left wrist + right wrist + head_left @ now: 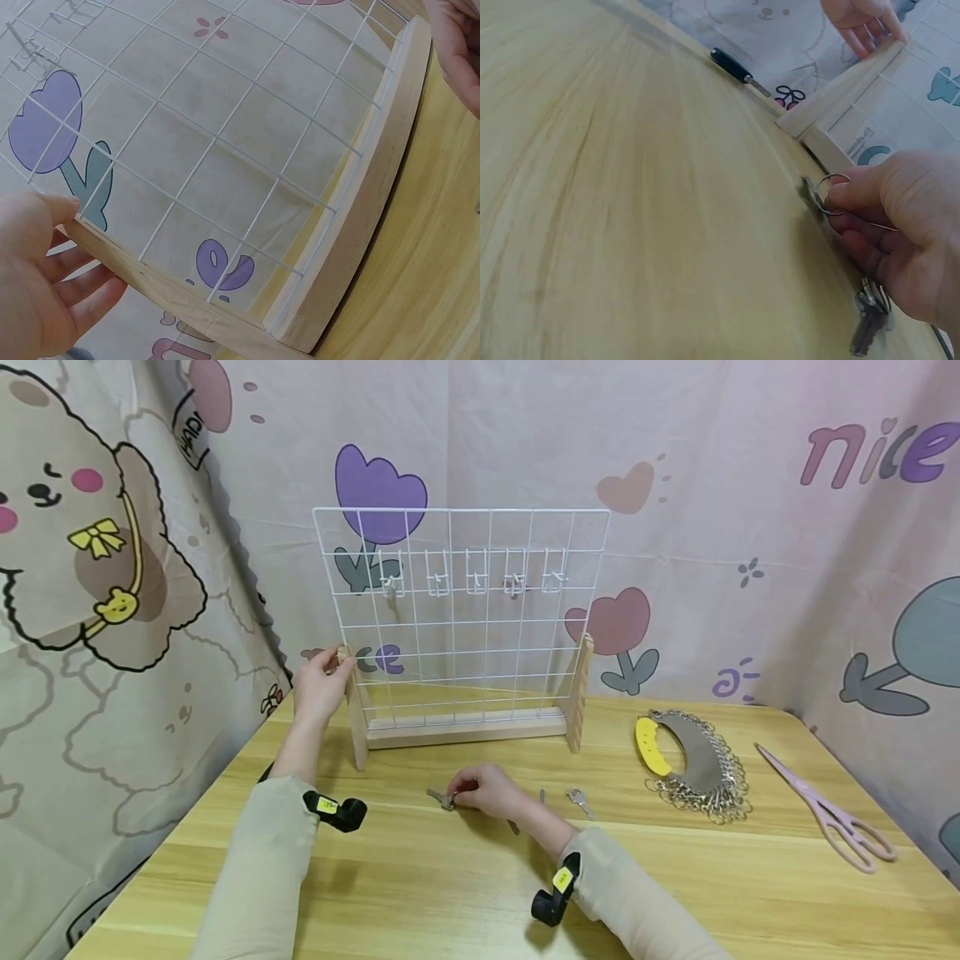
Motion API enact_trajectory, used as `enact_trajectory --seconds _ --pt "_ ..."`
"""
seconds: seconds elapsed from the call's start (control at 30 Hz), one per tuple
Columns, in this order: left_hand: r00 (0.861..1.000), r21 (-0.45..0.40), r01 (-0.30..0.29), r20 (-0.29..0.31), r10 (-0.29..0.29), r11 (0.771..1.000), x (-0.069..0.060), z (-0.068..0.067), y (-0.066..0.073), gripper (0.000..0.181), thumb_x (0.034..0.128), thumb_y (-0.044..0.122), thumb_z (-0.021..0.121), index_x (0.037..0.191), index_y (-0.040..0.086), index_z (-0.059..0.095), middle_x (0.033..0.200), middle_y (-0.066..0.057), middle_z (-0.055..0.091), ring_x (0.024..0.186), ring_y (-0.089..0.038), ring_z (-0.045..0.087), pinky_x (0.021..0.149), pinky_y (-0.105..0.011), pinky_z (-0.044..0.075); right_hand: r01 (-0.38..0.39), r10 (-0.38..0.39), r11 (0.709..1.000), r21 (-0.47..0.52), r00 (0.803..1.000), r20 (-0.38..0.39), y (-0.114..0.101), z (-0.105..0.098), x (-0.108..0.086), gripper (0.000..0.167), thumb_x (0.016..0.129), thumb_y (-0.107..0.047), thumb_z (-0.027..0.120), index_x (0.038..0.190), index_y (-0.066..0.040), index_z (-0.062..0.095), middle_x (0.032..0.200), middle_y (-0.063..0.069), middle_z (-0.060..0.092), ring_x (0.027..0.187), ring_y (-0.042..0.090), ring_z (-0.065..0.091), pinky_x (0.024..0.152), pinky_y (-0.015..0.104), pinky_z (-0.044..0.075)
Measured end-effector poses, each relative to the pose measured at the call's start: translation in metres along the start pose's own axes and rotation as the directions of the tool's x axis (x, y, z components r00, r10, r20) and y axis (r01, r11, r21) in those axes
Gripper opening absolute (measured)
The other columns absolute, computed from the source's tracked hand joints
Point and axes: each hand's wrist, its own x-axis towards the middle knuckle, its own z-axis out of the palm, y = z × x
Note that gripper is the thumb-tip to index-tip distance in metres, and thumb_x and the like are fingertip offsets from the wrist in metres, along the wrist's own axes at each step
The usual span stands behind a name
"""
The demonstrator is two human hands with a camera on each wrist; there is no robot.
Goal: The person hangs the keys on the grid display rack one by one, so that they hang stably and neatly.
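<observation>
My left hand point(321, 683) grips the top of the left wooden upright point(356, 718) of a white wire grid rack point(487, 625); in the left wrist view its thumb lies in front and its fingers behind. My right hand point(487, 790) pinches a metal key ring point(832, 193) between thumb and fingers, low over the table before the rack. A key point(441, 798) hangs from that ring. Under the right palm, more keys point(870, 322) show in the right wrist view. Right of the hand lies another key point(579, 802). Several white hooks point(477, 583) line the grid; something small hangs from the leftmost.
On the right of the wooden table point(420, 893) lie a key-ring holder point(697, 760) with a yellow grip and many metal rings, and pink scissors point(825, 810). A dark-handled tool point(731, 66) lies near the left edge. Printed cloth point(697, 435) hangs behind.
</observation>
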Motion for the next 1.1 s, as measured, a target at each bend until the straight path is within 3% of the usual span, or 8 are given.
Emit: enact_trajectory --seconds 0.2,0.4,0.6,0.67,0.87,1.1 --pt "1.000 0.005 0.014 0.017 -0.014 1.000 -0.002 -0.001 0.001 0.056 0.0965 0.031 0.048 0.144 0.005 0.033 0.138 -0.020 0.041 0.127 -0.033 0.038 0.101 -0.042 0.036 -0.004 0.004 1.000 0.018 1.000 -0.011 -0.002 -0.007 0.000 0.007 0.086 -0.005 0.064 0.090 -0.004 0.070 0.083 -0.001 0.067 0.075 0.006 0.056 0.069 0.021 0.046" --pt "1.000 -0.004 0.021 0.012 -0.021 1.000 -0.002 -0.002 0.001 0.056 0.0962 0.031 0.049 0.143 0.005 0.034 0.137 -0.020 0.043 0.126 -0.032 0.039 0.101 -0.041 0.037 0.011 -0.007 0.995 0.098 0.999 -0.039 -0.008 -0.022 0.006 0.007 0.085 -0.004 0.064 0.090 0.000 0.068 0.082 0.003 0.066 0.073 0.008 0.057 0.067 0.022 0.048" --pt "1.000 -0.001 0.009 0.004 -0.009 1.000 -0.002 -0.002 0.002 0.055 0.0962 0.031 0.049 0.143 0.004 0.035 0.135 -0.020 0.045 0.125 -0.032 0.041 0.100 -0.041 0.037 0.011 -0.005 0.988 0.152 0.999 -0.043 -0.024 -0.046 0.012 0.009 0.086 -0.001 0.061 0.092 0.004 0.066 0.081 0.008 0.065 0.076 0.029 0.062 0.071 0.042 0.053" --pt "1.000 -0.001 0.007 0.003 -0.007 1.000 -0.003 -0.001 0.003 0.055 0.0961 0.030 0.049 0.142 0.004 0.035 0.135 -0.020 0.045 0.125 -0.033 0.041 0.100 -0.041 0.038 0.012 -0.004 0.990 0.141 0.999 -0.054 -0.031 -0.055 0.014 0.009 0.087 -0.001 0.060 0.092 0.004 0.066 0.082 0.011 0.066 0.078 0.032 0.063 0.072 0.044 0.053" --pt "1.000 -0.003 0.008 0.003 -0.008 1.000 -0.003 -0.001 0.004 0.055 0.0959 0.030 0.050 0.142 0.004 0.035 0.135 -0.020 0.045 0.125 -0.033 0.041 0.100 -0.041 0.037 0.009 0.001 0.995 0.096 0.995 -0.102 -0.055 -0.081 0.023 0.011 0.089 -0.007 0.060 0.096 0.000 0.066 0.082 0.008 0.066 0.078 0.025 0.063 0.069 0.030 0.054" --pt "1.000 0.000 -0.003 -0.004 0.003 1.000 -0.003 0.000 0.003 0.055 0.0954 0.029 0.051 0.142 0.004 0.036 0.135 -0.020 0.045 0.126 -0.032 0.040 0.100 -0.041 0.037 0.074 -0.055 0.989 0.131 0.988 -0.141 -0.086 -0.103 0.034 0.014 0.090 -0.002 0.058 0.098 0.008 0.064 0.085 0.013 0.067 0.074 0.019 0.064 0.071 0.035 0.055"
